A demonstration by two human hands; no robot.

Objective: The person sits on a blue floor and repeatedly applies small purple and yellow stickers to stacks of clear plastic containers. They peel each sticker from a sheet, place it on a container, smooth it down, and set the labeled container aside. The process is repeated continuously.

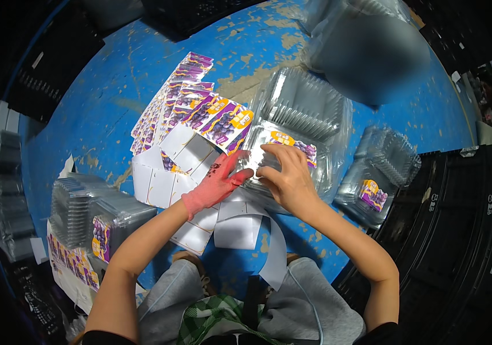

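My left hand (216, 179) wears a reddish-pink glove. Its thumb and fingers are apart at the left edge of a clear plastic clamshell container (252, 144). Over the near half of that container is my bare right hand (291, 181), fingers spread and curved down towards the lid; whether the fingertips press on it I cannot tell. A purple and orange grape label (310, 152) lies on the lid, partly hidden by the right fingers. Beside the left hand a folded strip of grape labels (224, 123) stretches away, with white backing paper (157, 187) looping below.
More nested clamshells (71, 207) stand at the left, one bearing a label. Another labelled clamshell (358, 194) sits at the right by black crates (444, 224). A plastic-wrapped bundle (323, 47) is at the back. Backing paper (274, 254) trails near my legs on the worn blue floor (112, 103).
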